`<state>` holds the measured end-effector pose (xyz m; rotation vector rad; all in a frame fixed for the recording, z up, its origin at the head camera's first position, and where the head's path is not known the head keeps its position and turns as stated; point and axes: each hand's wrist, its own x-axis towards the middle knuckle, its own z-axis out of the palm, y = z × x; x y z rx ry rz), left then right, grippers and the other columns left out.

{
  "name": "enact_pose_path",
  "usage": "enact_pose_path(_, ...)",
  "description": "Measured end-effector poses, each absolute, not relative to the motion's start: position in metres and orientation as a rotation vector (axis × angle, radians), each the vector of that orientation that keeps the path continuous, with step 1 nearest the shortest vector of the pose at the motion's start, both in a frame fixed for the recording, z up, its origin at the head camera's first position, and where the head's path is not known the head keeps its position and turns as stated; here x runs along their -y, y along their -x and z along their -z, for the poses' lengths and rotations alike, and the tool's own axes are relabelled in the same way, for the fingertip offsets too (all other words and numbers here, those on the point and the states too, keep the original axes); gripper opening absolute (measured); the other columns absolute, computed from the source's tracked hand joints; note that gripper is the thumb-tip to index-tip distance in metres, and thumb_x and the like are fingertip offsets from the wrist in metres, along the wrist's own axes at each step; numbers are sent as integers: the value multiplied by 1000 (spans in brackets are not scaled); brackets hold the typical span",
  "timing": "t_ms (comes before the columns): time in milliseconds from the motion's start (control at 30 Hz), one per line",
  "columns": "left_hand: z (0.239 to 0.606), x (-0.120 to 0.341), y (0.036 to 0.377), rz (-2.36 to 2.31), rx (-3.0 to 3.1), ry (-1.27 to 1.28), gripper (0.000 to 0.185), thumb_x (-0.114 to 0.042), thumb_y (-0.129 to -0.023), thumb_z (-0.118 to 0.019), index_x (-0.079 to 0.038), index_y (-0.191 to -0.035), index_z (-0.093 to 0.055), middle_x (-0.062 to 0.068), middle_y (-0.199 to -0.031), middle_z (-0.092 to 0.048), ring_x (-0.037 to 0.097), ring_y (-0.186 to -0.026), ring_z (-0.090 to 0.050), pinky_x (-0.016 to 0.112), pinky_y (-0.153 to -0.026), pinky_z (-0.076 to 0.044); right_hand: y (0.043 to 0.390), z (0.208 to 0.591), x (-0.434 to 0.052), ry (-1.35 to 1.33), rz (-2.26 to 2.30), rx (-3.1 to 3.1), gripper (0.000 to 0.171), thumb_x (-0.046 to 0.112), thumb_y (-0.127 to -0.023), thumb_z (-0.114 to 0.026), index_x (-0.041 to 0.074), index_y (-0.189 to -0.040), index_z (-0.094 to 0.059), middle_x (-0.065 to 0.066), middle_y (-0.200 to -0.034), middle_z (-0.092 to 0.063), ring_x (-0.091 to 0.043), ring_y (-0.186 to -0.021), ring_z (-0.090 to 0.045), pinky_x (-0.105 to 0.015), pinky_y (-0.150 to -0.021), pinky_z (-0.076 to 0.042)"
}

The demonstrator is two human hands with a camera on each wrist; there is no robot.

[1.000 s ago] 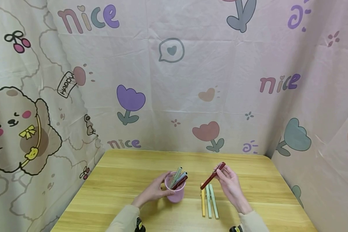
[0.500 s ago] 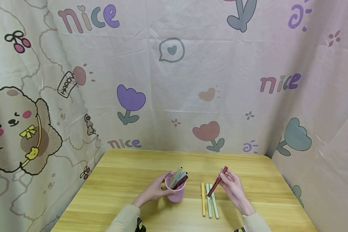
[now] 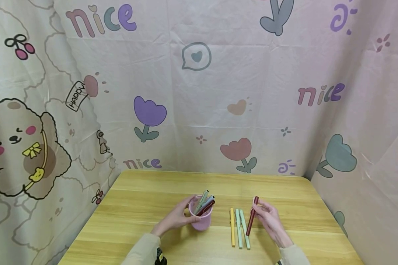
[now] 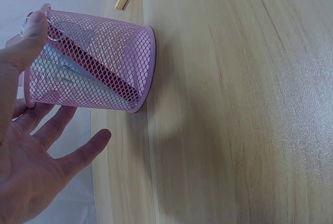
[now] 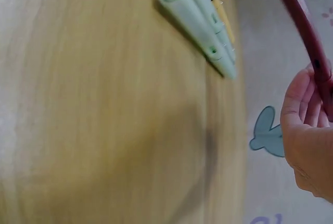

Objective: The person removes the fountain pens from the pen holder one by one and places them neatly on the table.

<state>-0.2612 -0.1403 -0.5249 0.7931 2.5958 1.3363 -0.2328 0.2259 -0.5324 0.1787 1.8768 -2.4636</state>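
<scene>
My left hand grips a pink mesh pen holder near its rim, thumb on one side and fingers on the other. The holder stands upright on the table; in it lean a pale green pen, a grey-blue pen and a dark red pen. Between thumb and fingertips, my right hand pinches another dark red pen, its lower end slanting down towards me. That end overlaps the rightmost of two light green pens in the head view. A yellow pen lies left of them.
The wood-grain table is enclosed by printed cloth behind and at both sides. The loose pens lie roughly parallel between the holder and my right hand.
My right hand has moved right and nearer to me with the dark red pen, whose lower end swung from above the yellow pen to the green pens' right side. The left hand holds still.
</scene>
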Motion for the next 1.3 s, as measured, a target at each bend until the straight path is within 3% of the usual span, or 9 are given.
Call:
enact_pose_path(100,524,140,261,-1330,-2601,-789,96,-32,-84,-81,4,-155,-27,30,-152,-43,50,-134,-50,72,-109,-41,234,536,-229,-211,2430,-1891,21,-1,-96,-59,2,-117,-61,2,-91,-65,-10,-83,-64,-22,-81,-59)
enact_pose_path(267,523,140,260,-1319,-2609,-781,96,-33,-84,-81,3,-155,-28,30,-152,-43,50,-133,-50,72,-108,-42,235,541,-232,-243,2359,-1947,43,1,-96,-60,-14,-135,-48,3,-89,-64,-10,-80,-62,-21,-75,-57)
enact_pose_path(467,523,140,260,-1316,-2609,-778,95,-32,-84,-81,2,-155,-29,31,-152,-43,51,-133,-50,72,-107,-43,235,548,-234,-241,2272,-2004,52,1,-95,-62,-17,-139,-41,1,-89,-66,-9,-77,-62,-21,-72,-58)
enact_pose_path(1067,523,140,261,-1315,-2605,-792,94,-31,-85,-80,3,-155,-28,30,-152,-44,50,-133,-50,72,-107,-42,243,566,-234,-108,2034,-2180,45,2,-93,-64,-21,-129,-49,-4,-85,-71,-8,-68,-62,-18,-58,-54)
enact_pose_path(1300,522,139,259,-1313,-2606,-768,94,-31,-84,-81,2,-155,-28,30,-153,-42,51,-133,-50,72,-107,-42,245,570,-230,-54,1879,-2358,40,3,-93,-66,-20,-123,-55,-1,-77,-65,-4,-55,-50,-14,-47,-43)
